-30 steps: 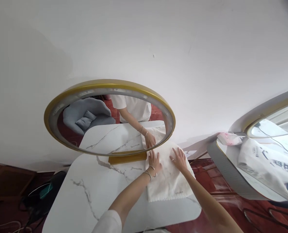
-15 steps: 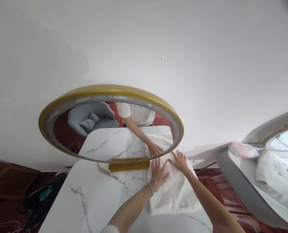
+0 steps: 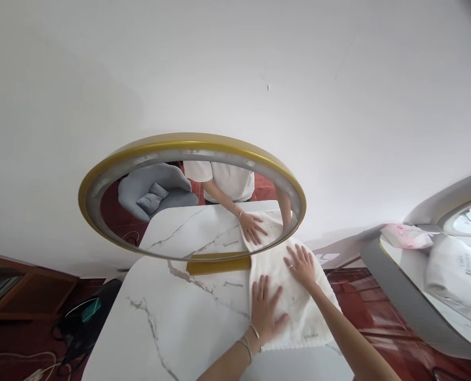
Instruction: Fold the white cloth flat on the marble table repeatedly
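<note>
White towel (image 3: 299, 317): lay spread and lightly creased on the right part of the marble-patterned table (image 3: 128, 328). Gold-rimmed oval mirror (image 3: 191, 143): stood over the table's far side, reflected a grey armchair (image 3: 140, 185). Left hand (image 3: 265, 315): rested palm-down on the towel, fingers splayed, gripped nothing. Right hand (image 3: 304, 269): likewise flat, farther up, gripped nothing. Pink-and-white soft pack (image 3: 408, 235): sat on the neighbouring table (image 3: 406, 264).

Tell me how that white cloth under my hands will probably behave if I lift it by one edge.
The white cloth will likely hang floppy, since soft wrinkles run across it. It looks fairly light for its spread, lying thin and flat on the marbled table. It probably won't feel slippery, as its surface looks matte.
</note>
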### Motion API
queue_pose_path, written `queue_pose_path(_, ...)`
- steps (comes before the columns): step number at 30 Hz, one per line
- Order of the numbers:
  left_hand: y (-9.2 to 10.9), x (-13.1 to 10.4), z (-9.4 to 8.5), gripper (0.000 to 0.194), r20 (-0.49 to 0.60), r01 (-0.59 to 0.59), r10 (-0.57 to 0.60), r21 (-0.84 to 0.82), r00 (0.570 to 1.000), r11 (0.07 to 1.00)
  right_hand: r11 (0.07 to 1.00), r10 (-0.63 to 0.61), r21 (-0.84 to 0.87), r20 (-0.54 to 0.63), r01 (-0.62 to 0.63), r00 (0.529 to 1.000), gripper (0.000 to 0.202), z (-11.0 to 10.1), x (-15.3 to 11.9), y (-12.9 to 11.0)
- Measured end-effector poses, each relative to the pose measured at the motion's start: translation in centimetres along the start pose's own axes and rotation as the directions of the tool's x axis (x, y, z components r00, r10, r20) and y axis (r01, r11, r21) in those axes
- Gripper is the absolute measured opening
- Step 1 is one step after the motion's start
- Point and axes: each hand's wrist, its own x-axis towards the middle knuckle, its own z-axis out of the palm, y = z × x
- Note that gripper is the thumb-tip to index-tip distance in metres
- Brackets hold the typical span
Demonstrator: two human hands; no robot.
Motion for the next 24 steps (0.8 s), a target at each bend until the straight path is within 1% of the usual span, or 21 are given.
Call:
queue_pose_path(3,0.3,-1.3,-0.2,0.071,0.021,-0.024,0.025,-0.015,0.999,1.000,1.000,0.004,0.014,-0.012,-0.004,1.000,0.052,-0.5,-2.1,-0.3)
queue_pose_path(6,0.6,-3.3,0.0,0.073,0.034,-0.067,0.067,-0.014,0.997,0.998,0.999,0.019,0.030,-0.034,-0.018,0.999,0.052,-1.0,-4.9,-0.5)
queue_pose_path(11,0.8,-7.7,1.2,0.075,0.040,-0.101,0.101,0.010,0.994,0.995,0.997,0.012,0.080,-0.102,-0.003,0.995,0.050,-2.3,-9.6,-1.0)
queue_pose_path(13,0.6,-8.5,1.7,0.073,0.057,-0.102,0.102,0.008,0.993,0.995,0.992,-0.013,0.125,-0.129,0.029,0.992,0.050,-3.2,-11.5,-1.2)
queue_pose_path(14,0.4,-8.5,1.8,0.072,0.072,-0.094,0.093,0.006,0.993,0.996,0.988,-0.023,0.147,-0.141,0.044,0.990,0.050,-3.7,-12.5,-1.4)
queue_pose_path(15,0.1,-8.2,2.0,0.071,0.090,-0.074,0.073,0.006,0.993,0.997,0.985,-0.027,0.163,-0.152,0.052,0.988,0.051,-4.2,-13.6,-1.5)
queue_pose_path(17,-0.4,-6.8,2.1,0.075,0.122,-0.009,0.008,0.007,0.993,1.000,0.985,-0.016,0.166,-0.163,0.044,0.987,0.054,-5.0,-16.4,-1.7)
queue_pose_path(18,-0.7,-5.7,2.2,0.080,0.130,0.028,-0.029,0.008,0.991,1.000,0.988,-0.002,0.153,-0.165,0.028,0.986,0.057,-5.2,-17.9,-1.8)
queue_pose_path(21,-1.4,-1.6,2.5,0.104,0.141,0.118,-0.120,0.023,0.983,0.993,0.996,0.010,0.093,-0.142,0.003,0.990,0.065,-5.3,-21.9,-1.7)
queue_pose_path(23,-1.7,1.3,2.5,0.113,0.161,0.152,-0.157,0.041,0.974,0.988,0.999,0.000,0.053,-0.114,0.006,0.993,0.066,-5.1,-23.0,-1.5)
queue_pose_path(24,-1.8,2.7,2.3,0.113,0.174,0.159,-0.166,0.051,0.971,0.986,0.999,0.002,0.039,-0.100,0.002,0.995,0.066,-5.0,-22.9,-1.4)
